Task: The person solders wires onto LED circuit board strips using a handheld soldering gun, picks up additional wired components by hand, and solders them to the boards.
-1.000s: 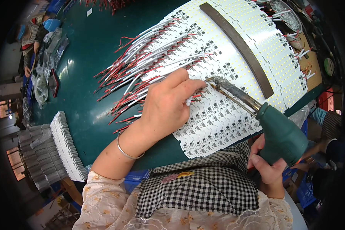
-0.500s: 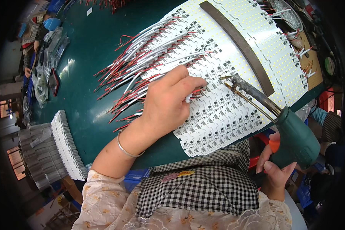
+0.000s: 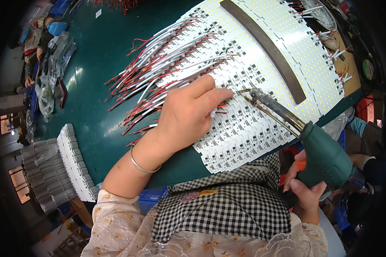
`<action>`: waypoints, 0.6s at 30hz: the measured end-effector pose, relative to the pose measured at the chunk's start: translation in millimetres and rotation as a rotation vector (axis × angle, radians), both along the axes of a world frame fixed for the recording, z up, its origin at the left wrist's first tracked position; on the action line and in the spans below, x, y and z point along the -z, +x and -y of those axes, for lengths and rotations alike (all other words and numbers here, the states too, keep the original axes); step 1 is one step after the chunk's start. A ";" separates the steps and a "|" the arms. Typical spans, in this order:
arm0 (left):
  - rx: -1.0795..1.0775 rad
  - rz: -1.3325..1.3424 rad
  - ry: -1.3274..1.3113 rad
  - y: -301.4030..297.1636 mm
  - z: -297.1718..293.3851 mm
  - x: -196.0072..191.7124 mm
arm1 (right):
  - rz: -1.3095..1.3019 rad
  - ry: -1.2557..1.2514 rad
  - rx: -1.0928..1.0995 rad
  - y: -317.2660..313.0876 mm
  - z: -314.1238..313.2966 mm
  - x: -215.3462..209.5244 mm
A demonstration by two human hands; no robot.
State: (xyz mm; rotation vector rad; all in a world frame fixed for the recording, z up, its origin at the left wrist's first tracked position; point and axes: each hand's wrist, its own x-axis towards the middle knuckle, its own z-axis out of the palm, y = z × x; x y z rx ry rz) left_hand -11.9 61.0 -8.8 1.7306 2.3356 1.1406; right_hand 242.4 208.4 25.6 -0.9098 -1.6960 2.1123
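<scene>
The right hand (image 3: 306, 190) grips a green soldering gun (image 3: 328, 157), its tip (image 3: 245, 91) just right of the left hand (image 3: 188, 113), which clutches wires (image 3: 213, 114) above LED boards (image 3: 240, 139).

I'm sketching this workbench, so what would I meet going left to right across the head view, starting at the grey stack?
Grey stack → white stack → silver bracelet → left hand → green-handled soldering iron.

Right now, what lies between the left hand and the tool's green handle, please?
In the head view, the soldering tool's metal barrel lies there, its tip close to the left hand; white circuit boards lie beneath.
</scene>
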 end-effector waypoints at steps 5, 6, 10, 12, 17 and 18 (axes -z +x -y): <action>-0.003 -0.100 0.050 2.0 2.2 3.3 | -0.011 -0.011 -0.046 -0.4 0.6 3.7; -0.004 -0.100 0.048 2.3 3.2 3.6 | -0.014 -0.021 -0.070 0.4 0.4 6.6; 0.011 -0.157 0.051 4.1 3.6 3.3 | 0.008 0.031 -0.076 0.7 7.1 7.8; 0.010 -0.181 0.051 5.3 4.7 3.2 | 0.010 0.125 -0.157 7.2 4.2 13.3; 0.008 -0.240 -0.015 8.0 3.2 -2.1 | -0.020 0.050 -0.104 1.9 3.1 8.9; 0.005 -0.241 -0.018 7.7 2.3 -1.8 | -0.052 0.032 -0.035 -0.7 0.6 5.9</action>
